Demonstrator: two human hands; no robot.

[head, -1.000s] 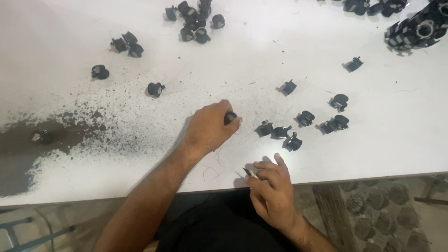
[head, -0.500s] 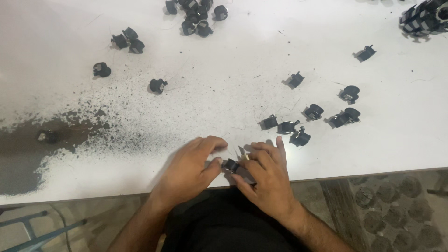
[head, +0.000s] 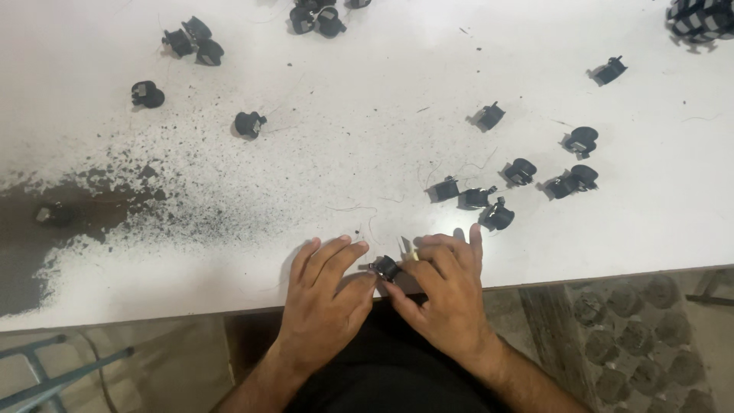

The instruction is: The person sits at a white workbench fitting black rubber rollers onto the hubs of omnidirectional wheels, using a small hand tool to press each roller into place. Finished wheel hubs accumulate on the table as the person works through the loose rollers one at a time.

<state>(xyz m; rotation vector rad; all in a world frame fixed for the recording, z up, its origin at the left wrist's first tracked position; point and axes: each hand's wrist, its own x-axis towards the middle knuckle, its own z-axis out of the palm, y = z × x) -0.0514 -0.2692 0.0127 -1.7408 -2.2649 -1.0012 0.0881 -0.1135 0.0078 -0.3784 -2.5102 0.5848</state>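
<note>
At the near table edge, low in the middle of the frame, a small black part (head: 384, 267) sits pinched between both hands. Left hand (head: 325, 302) lies palm down with its fingers spread on the white table (head: 367, 138), its thumb and forefinger closed on the part's left side. Right hand (head: 447, 294) grips the part from the right and also holds a thin pale blade (head: 407, 248) that sticks up past its forefinger. Just above the right hand, three more black parts (head: 474, 197) lie close together, with others scattered toward the right and along the upper left. Dark grit (head: 99, 206) stains the left of the table. Below the hands, dark clothing (head: 390, 367) fills the lap.
</note>
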